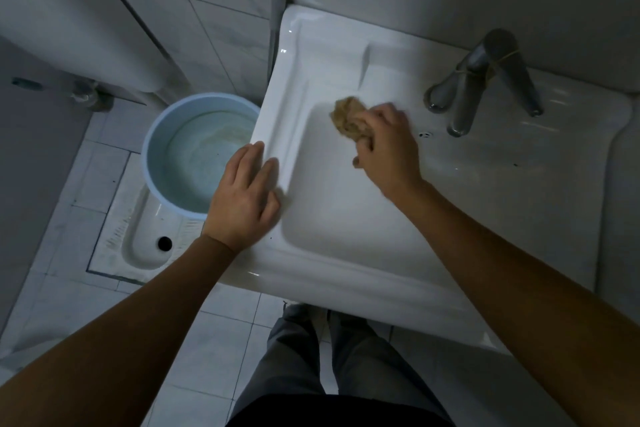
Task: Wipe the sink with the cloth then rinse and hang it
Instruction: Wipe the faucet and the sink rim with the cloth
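We see a white sink (346,204) fixed against a tiled wall, viewed from above. The right hand (388,146) reaches into the far part of the basin, its grip closed around a bunched tan cloth (348,118). The cloth presses on the far inner wall of the basin, just left of the hand and near the tap (485,80). The cloth and fingers appear slightly blurred.

The left hand (244,198) lies flat on the left rim of the sink, palm down; its grip is wide, fingers spread, holding nothing.

The metal tap stands on the far right ledge of the sink, with a thin band tied around its body. A small overflow slot (425,134) sits in the basin wall below the tap.

To the left of the sink, on the floor, a light blue bucket (194,152) contains water. It rests over the far end of a squat toilet (145,236) set into the tiled floor. We also note a grey handle (278,3) leaning against the wall at the sink's far left corner.
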Demonstrator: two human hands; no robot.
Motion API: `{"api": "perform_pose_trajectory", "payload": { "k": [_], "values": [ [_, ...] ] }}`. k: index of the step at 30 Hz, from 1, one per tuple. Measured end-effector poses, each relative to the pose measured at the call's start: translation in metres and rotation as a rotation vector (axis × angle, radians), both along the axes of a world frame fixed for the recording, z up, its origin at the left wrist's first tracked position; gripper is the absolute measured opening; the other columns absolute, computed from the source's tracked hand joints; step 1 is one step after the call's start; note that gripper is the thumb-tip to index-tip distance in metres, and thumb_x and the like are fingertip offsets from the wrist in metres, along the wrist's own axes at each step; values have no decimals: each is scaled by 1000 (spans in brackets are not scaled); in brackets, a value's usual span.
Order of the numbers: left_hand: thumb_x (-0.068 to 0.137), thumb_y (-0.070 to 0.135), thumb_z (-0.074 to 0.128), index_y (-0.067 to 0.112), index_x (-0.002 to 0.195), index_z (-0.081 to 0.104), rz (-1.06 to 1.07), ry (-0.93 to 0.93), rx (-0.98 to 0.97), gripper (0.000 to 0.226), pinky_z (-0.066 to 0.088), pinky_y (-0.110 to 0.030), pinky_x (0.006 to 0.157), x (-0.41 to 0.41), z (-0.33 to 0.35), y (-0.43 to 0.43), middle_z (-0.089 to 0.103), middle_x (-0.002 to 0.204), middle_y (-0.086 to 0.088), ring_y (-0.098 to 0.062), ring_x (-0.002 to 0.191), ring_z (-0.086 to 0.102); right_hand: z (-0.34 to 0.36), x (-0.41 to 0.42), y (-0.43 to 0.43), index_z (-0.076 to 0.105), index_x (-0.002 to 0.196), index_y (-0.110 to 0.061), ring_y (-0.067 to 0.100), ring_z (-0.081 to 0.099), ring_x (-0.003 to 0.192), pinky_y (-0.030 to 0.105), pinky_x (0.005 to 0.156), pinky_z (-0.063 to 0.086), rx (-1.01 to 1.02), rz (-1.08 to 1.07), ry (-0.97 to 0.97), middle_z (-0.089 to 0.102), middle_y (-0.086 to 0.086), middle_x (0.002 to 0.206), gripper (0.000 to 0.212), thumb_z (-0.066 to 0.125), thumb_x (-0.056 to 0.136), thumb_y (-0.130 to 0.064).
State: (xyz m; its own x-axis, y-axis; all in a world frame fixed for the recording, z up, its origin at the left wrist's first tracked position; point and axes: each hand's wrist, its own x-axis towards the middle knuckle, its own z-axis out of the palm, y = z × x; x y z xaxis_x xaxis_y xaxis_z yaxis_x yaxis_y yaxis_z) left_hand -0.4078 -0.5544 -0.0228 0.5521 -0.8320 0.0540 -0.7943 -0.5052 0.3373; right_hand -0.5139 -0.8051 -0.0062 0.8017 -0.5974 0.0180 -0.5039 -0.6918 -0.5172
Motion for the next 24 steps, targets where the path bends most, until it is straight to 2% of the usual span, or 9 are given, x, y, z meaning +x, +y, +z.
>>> {"api": "perform_pose_trajectory", "payload": {
  "k": [3,6,11,15,18,21,24],
  "values": [
    [92,23,54,-1,134,57,-8,-6,-15,49,31,-50,116,0,-1,-1,43,149,-28,-46,138,37,0,6,-41,55,134,-16,28,48,123,33,96,52,-81,-180,46,45,10,137,44,57,90,-8],
    [91,21,55,-2,133,57,-16,-14,-27,48,30,-49,116,0,-1,-1,44,147,-29,-47,137,38,-17,14,-60,47,142,-17,35,42,131,42,107,45,-177,-224,190,42,15,147,58,63,87,-10],
    [90,20,55,-3,131,59,-22,-17,-45,47,28,-48,117,0,0,-2,45,145,-30,-48,136,38,-33,16,-57,49,140,-14,37,48,126,44,102,47,-273,-248,203,48,16,145,58,61,84,-7],
    [91,22,55,-1,131,59,-10,-4,-47,46,30,-48,116,-1,0,-3,45,146,-28,-45,137,38,-26,26,-32,54,134,-14,37,46,126,45,99,48,-191,-255,134,51,15,140,55,66,81,-7],
    [93,24,55,0,133,59,9,-7,-45,47,30,-48,117,0,0,-3,45,148,-26,-43,138,37,-22,47,6,53,138,-15,35,40,129,42,103,44,-49,-71,69,49,11,141,64,72,77,-11],
    [94,26,52,1,133,58,12,-16,-40,46,32,-50,115,-1,0,-4,45,148,-26,-42,139,36,-26,71,42,54,140,-16,31,42,127,39,106,43,29,62,-18,52,6,140,61,65,81,-2],
    [95,25,52,2,132,58,5,-20,-46,44,31,-49,116,0,0,-4,46,147,-26,-42,139,37,-29,83,59,57,139,-16,29,46,124,34,109,40,89,12,-68,56,5,136,59,59,83,2]
  ]
}}
